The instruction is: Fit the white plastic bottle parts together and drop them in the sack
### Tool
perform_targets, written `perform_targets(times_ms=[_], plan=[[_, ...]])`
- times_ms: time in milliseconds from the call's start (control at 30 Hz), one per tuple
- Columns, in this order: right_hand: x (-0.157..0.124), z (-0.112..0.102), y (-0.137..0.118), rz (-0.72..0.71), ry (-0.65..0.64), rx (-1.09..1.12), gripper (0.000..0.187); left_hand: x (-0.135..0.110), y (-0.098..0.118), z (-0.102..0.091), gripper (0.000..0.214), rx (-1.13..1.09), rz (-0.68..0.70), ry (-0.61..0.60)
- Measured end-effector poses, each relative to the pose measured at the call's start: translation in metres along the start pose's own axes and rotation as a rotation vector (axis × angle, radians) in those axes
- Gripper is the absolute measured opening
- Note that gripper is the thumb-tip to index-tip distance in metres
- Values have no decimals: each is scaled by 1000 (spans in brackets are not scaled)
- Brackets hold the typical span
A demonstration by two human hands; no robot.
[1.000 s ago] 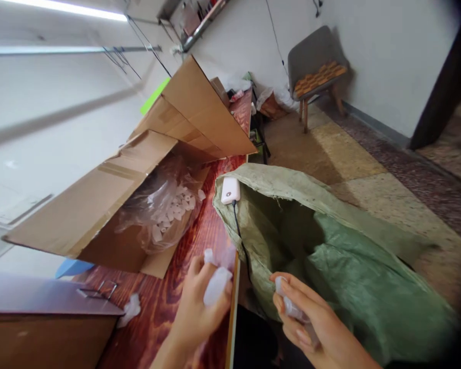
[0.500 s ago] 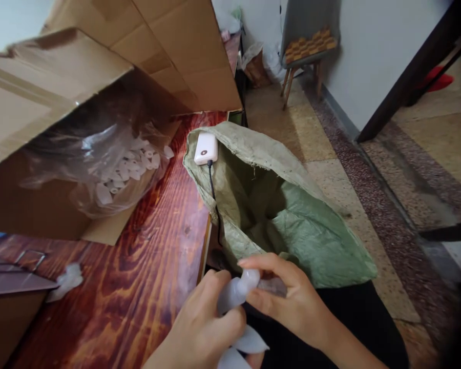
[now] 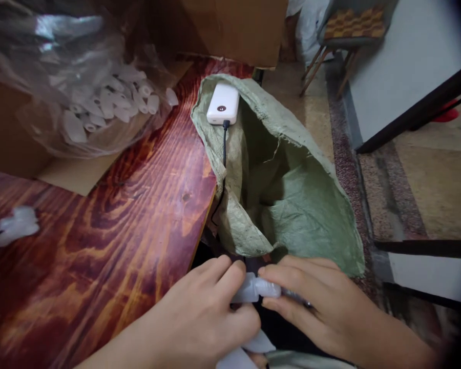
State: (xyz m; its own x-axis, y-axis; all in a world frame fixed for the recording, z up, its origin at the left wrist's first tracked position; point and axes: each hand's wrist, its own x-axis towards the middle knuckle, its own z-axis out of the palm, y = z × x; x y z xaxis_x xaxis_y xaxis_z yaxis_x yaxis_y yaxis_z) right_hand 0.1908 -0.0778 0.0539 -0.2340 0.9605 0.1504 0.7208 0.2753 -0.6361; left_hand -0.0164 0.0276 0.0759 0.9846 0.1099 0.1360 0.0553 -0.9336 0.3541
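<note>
Hands: left hand (image 3: 207,323), right hand (image 3: 315,302) pinch translucent plastic tube (image 3: 253,290).

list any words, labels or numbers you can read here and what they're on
None can be read.
The white power bank on the green sack bears only a small dark round mark, with no legible text.
The cardboard box, the clear bag of white caps and the translucent piece held by both hands show no print.

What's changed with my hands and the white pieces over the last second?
The left hand and right hand came together from apart; both sets of fingers now pinch one small white piece by the table edge. The green sack, power bank and bagged pieces stayed put.
</note>
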Motion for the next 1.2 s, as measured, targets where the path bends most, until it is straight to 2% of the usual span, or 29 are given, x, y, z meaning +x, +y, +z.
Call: perform_targets(times_ms=[100, 333, 400, 500, 600, 667, 733, 767, 833, 900, 1033, 1133, 1200], plan=[[-3, 1, 3, -28, -46, -5, 16, 0, -2, 0, 33, -16, 6, -39], [-1, -1, 11, -153, -50, 154, 21, -5, -4, -4, 40, -138, 26, -116], [2, -2, 11, -158, -54, 170, 24, -5, -5, -3, 41, -163, 14, -118], [6, -3, 9, -81, -62, 181, 13, -5, -5, -3, 39, -167, 3, -98], [6, -6, 7, 0, -54, 96, 41, -3, -4, -2, 34, -140, -1, -73], [2, -9, 9, -75, -55, -39, 55, -2, -3, -1, 32, -121, 5, -65], [-2, -13, 13, -212, -100, -174, 60, -2, -2, 0, 33, -107, 26, -68], [-5, -14, 16, -247, -148, -218, 58, -2, -2, 0, 33, -91, 36, -74], [-8, -15, 19, -197, -215, -249, 53, -1, -1, 1, 32, -59, 44, -82], [-10, -17, 21, -124, -225, -220, 53, -1, -1, 1, 30, -43, 38, -74], [-11, -18, 20, -194, -237, -198, 47, -1, 0, 1, 26, -36, 47, -45], [-10, -17, 21, -73, -239, -187, 48, -2, 1, 1, 25, -7, 22, -31], [-9, -16, 21, -108, -217, -178, 46, -3, 1, 1, 25, 4, 36, -25]])
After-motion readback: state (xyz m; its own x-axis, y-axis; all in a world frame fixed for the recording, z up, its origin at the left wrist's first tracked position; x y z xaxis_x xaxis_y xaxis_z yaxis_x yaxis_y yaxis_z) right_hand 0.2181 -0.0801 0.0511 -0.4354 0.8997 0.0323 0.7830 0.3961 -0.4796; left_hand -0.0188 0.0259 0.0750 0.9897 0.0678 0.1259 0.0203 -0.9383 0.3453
